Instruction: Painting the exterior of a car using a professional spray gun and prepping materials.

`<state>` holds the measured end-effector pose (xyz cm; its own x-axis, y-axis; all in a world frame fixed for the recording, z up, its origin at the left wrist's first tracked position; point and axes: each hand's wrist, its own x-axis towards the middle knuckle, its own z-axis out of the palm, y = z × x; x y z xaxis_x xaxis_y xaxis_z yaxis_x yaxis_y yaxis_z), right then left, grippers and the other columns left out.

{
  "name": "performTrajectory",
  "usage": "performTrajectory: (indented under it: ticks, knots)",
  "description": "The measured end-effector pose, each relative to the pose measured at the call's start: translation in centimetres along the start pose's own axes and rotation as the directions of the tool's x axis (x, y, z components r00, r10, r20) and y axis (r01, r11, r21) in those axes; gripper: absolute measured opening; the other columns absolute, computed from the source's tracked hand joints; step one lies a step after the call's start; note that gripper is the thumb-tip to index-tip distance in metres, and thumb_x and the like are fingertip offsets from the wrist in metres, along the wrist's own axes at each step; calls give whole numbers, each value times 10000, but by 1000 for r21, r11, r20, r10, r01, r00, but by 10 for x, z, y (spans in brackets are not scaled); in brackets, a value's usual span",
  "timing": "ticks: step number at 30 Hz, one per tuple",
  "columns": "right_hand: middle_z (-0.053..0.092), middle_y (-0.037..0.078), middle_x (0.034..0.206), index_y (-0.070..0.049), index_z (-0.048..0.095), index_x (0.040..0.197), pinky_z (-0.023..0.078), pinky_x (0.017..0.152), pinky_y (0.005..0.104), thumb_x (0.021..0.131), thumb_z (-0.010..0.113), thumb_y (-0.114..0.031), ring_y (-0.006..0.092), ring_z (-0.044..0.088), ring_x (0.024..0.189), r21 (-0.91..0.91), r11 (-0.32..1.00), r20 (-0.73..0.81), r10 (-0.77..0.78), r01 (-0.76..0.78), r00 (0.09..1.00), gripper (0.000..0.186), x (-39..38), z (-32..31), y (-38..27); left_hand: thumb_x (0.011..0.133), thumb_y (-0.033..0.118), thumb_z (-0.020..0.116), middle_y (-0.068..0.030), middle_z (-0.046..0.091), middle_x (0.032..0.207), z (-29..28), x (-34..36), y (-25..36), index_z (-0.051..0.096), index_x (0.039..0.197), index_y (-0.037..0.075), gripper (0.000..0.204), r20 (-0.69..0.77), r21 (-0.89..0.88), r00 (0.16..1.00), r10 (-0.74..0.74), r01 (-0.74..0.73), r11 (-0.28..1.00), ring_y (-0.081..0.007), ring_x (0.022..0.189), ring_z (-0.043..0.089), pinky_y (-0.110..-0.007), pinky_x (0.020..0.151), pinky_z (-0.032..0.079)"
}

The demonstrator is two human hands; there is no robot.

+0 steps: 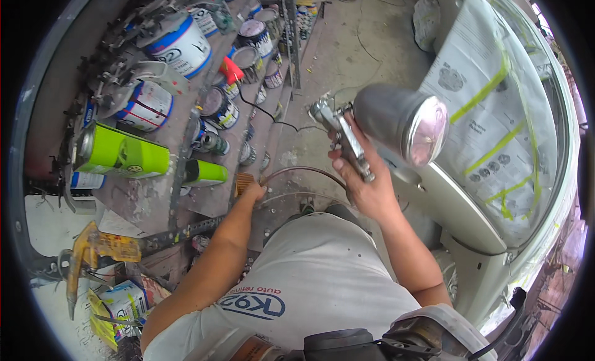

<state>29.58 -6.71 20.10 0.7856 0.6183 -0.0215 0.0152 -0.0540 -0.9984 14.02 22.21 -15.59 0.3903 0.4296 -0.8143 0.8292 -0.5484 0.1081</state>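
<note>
My right hand [375, 196] is wrapped round the handle of a metal spray gun [351, 141], raised in front of my body. A large silvery cup [387, 116] is fixed to the gun and lies tilted, its shiny end to the right. Lower and to the left, my left hand [253, 193] is closed at the end of a thin brown hose [304, 169], which arches across toward my right wrist. Right by my left fingers is an orange-brown ribbed piece [243, 183]; whether I touch it, I cannot tell. The left fingertips are partly hidden.
Shelves on the left hold several paint cans [180, 48], a bright green tin [124, 153] and a red funnel-like piece [231, 70]. A yellow-handled tool [102, 246] hangs at the lower left. To the right stands a car body with masking sheet [477, 100] and green tape. A dark cable [276, 120] dangles ahead.
</note>
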Motion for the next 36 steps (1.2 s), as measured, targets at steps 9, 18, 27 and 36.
performTrajectory:
  ticks: [9, 18, 27, 36]
  knots:
    - [541, 175, 1375, -104, 409, 1456, 365, 1055, 326, 887, 648, -120, 239, 492, 1292, -77, 940, -86, -339, 333, 937, 617, 146, 3, -86, 848, 328, 564, -257, 628, 1178, -13, 27, 10, 684, 1079, -17, 432, -66, 25, 997, 44, -43, 999, -378, 1092, 621, -431, 916, 498]
    - [630, 25, 904, -42, 554, 1203, 485, 612, 279, 932, 594, -123, 128, 584, 696, 348, 915, -119, -173, 204, 978, 285, 242, -27, -175, 859, 279, 662, -198, 671, 954, -214, -99, 157, 575, 1015, 36, 302, -943, -200, 332, -1, -567, 799, -369, 937, 646, -467, 784, 489]
    - [621, 45, 976, -53, 550, 1189, 496, 622, 267, 926, 597, -103, 129, 575, 691, 414, 883, -177, -161, 222, 971, 271, 309, -31, -123, 760, 524, 706, -298, 589, 1217, -318, -62, 176, 529, 1227, -65, 772, -791, -457, 553, -263, -248, 854, -431, 1126, 571, -464, 954, 444]
    - [660, 62, 974, -56, 578, 1100, 485, 625, 278, 895, 670, -239, 133, 631, 787, 256, 945, -112, -182, 206, 977, 289, 293, -33, -95, 759, 334, 711, -276, 608, 1146, -272, -53, 175, 495, 1242, -74, 668, -982, -191, 81, -173, -445, 875, -423, 1062, 585, -459, 926, 449]
